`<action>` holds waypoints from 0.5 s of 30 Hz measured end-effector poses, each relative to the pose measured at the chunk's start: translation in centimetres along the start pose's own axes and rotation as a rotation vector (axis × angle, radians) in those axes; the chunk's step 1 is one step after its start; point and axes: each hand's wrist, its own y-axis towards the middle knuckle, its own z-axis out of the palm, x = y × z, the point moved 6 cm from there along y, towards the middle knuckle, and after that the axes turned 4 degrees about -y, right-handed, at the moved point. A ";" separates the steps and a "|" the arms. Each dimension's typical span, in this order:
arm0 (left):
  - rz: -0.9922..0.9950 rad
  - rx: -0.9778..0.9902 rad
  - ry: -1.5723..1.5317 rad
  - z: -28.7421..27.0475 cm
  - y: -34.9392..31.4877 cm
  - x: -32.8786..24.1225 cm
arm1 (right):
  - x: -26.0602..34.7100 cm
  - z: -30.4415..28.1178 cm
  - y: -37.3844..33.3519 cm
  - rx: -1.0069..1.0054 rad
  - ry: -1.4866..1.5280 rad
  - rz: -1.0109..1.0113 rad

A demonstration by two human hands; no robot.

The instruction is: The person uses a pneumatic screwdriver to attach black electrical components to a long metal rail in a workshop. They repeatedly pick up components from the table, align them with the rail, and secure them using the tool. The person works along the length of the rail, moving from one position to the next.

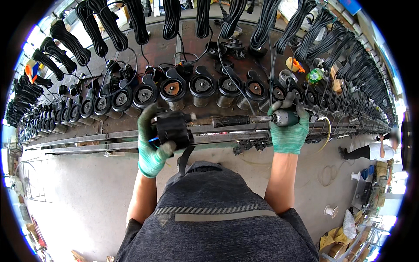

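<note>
My left hand (152, 146), in a green and grey work glove, is closed around a black plastic housing (173, 131) that is smeared by motion. A bit of blue shows beside its palm. In the same kind of glove, my right hand (289, 126) grips a dark green and silver air screwdriver (286, 117). Its long shaft with a dark sleeve (231, 121) points left at the housing; whether the tip touches it I cannot tell. Behind both hands stands a row of pump bodies (202, 85) with black round tops and metal cylinders.
Bundled black cables (171, 19) hang in a long row above the brown bench (152, 52). An orange tape roll (295, 65) and a green item (314, 75) lie at its right. A yellow hose (327, 133) trails from the tool. Another person (375, 150) is at far right.
</note>
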 end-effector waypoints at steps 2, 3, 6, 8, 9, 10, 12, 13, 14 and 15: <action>-0.069 0.065 -0.031 1.3 0.0 -0.6 | 0.3 0.4 0.1 0.017 0.008 -0.026; -0.087 0.087 -0.034 1.5 0.0 -0.7 | 0.6 0.6 0.3 0.037 0.024 -0.032; -0.120 0.112 -0.070 2.2 0.1 -1.0 | 1.0 1.0 0.6 0.082 0.031 -0.036; -0.119 0.117 -0.077 2.3 0.2 -1.1 | 0.9 1.6 0.4 0.126 0.027 -0.038; -0.111 0.119 -0.068 2.3 0.3 -1.1 | 0.8 1.6 0.4 0.111 0.025 -0.032; -0.102 0.121 -0.059 2.4 0.4 -1.1 | 0.6 1.4 0.3 0.095 0.022 -0.026; -0.087 0.127 -0.048 2.2 0.5 -0.8 | 0.4 1.3 0.2 0.100 0.009 -0.020; -0.080 0.130 -0.044 2.2 0.5 -0.7 | 0.3 1.2 0.1 0.121 -0.002 -0.017; -0.103 0.141 -0.059 2.3 0.6 -0.6 | 0.2 1.4 0.1 0.141 -0.014 -0.015; -0.126 0.153 -0.076 2.5 0.6 -0.6 | 0.2 1.5 -0.1 0.121 -0.015 -0.035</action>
